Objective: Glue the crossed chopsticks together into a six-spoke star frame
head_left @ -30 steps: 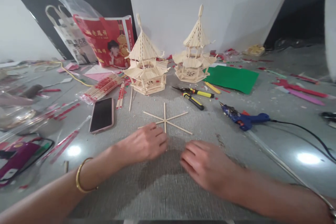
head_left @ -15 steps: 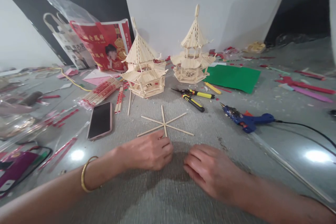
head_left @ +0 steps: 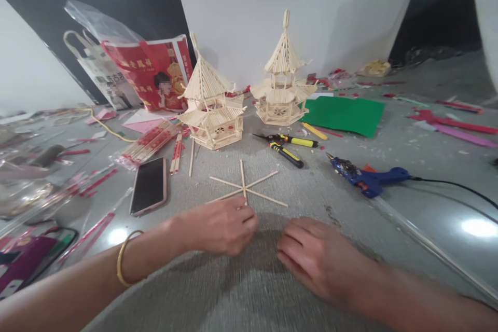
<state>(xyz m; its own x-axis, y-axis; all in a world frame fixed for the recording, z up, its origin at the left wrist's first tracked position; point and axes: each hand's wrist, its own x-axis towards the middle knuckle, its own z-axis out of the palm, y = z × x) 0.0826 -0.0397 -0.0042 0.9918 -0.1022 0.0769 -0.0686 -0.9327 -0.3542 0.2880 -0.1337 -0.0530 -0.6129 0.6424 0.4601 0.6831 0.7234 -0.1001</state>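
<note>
Thin wooden sticks lie crossed at one centre as a six-armed star (head_left: 260, 180) on the grey table. My left hand (head_left: 229, 225), with a gold bangle (head_left: 120, 264) on its wrist, is closed at the star's near end. Its knuckles cover the tips of the nearest sticks, and whether it grips one is hidden. To the right, apart from the star, my right hand (head_left: 307, 251) rests with its fingers curled together; its fingertips are out of sight. Beyond the star lie yellow-and-black pliers (head_left: 286, 148), their handles spread.
Two wooden stick pagodas (head_left: 213, 119) (head_left: 282, 93) stand at the back. A blue glue gun (head_left: 368, 179) with a cord lies right, a phone (head_left: 149, 185) left. Packaged chopsticks (head_left: 150, 140), a green sheet (head_left: 344, 115), a red bag (head_left: 150, 78) and scraps surround them.
The view has shifted slightly. My right hand sits a little further right, away from the left one. My left hand stays closed by the star, which looks unchanged.
</note>
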